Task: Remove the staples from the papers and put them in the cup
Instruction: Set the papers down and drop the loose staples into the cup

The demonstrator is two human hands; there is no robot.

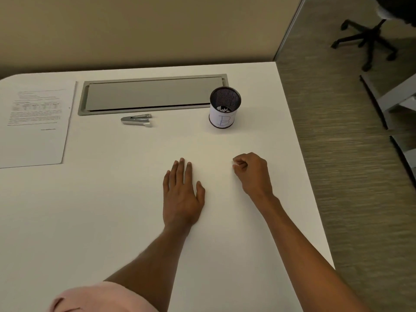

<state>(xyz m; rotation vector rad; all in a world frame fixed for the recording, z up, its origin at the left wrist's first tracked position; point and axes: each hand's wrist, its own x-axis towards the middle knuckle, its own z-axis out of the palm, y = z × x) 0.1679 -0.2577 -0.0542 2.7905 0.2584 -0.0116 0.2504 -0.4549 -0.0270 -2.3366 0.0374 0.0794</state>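
White desk (pixel 112 199) is being seen from above. Left hand (pixel 182 194) is being laid flat, fingers straight; right hand (pixel 253 174) is being curled, fingertips (pixel 236 167) pinched, whether on a staple cannot be told. Papers (pixel 36 124) are lying far left, staple remover (pixel 136 120) idle, cup (pixel 224 111) beyond; task seems unfinished.

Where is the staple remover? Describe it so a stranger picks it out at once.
Start at the white table and find the long grey lid set into its far side. Just in front of that lid lies the staple remover, between the papers on the left and the black mesh cup on the right. It is the only small shiny metal thing there.
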